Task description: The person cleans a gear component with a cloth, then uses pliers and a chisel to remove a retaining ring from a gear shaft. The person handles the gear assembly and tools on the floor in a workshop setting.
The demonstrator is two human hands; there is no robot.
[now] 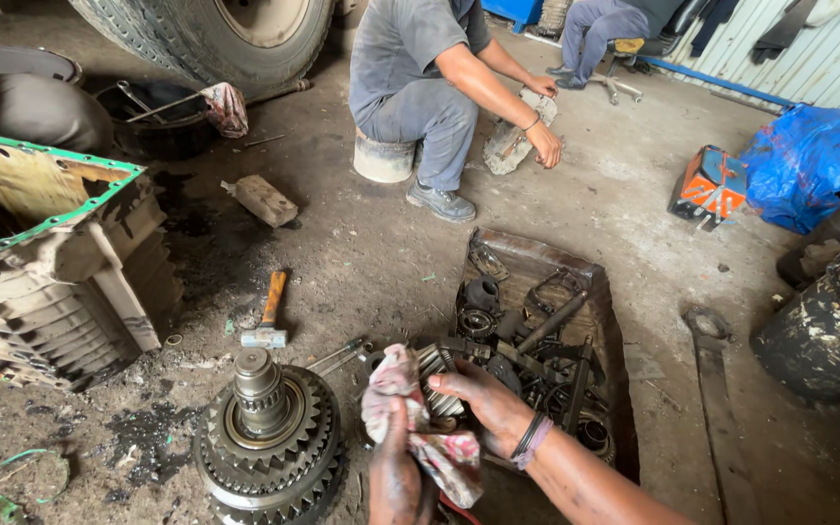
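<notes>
My left hand grips a stained pink and white rag from below. My right hand holds a small toothed metal gear and presses it against the rag. A band sits on my right wrist. Both hands hover over the dirty concrete floor, between a big stack of gears on a shaft at the left and a rusty metal tray full of greasy parts at the right.
A hammer lies on the floor behind the gear stack. A large green-edged metal housing stands at left. A seated person handles a part ahead. A long flat wrench, a dark drum and a blue tarp lie right.
</notes>
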